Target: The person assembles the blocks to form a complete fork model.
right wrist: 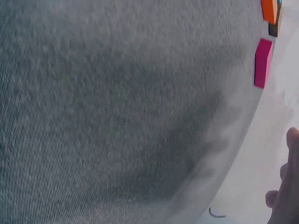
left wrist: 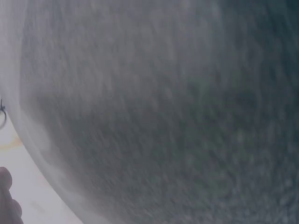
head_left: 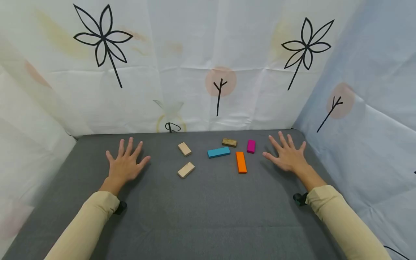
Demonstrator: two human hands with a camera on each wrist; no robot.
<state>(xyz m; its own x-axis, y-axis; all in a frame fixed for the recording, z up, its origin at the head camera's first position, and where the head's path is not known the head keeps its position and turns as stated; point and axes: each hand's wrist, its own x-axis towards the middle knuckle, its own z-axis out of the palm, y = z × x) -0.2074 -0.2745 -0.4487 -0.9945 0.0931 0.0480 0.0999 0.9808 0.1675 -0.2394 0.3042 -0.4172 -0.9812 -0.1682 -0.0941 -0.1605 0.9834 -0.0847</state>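
My left hand is spread with straight fingers over the left part of the grey table, holding nothing. On the right side my right hand is spread the same way, its thumb pointing at a small magenta block. Between the hands lie an orange block, a blue block, a brown wooden block and two pale wooden blocks, one nearer the front. In the right wrist view, the magenta block lies beyond the right hand's shadow. The left wrist view shows mostly blurred cloth.
Grey cloth covers the table. A white curtain with black leaf drawings hangs along its back edge, and another curtain borders the right side. A dark cable runs at the lower right.
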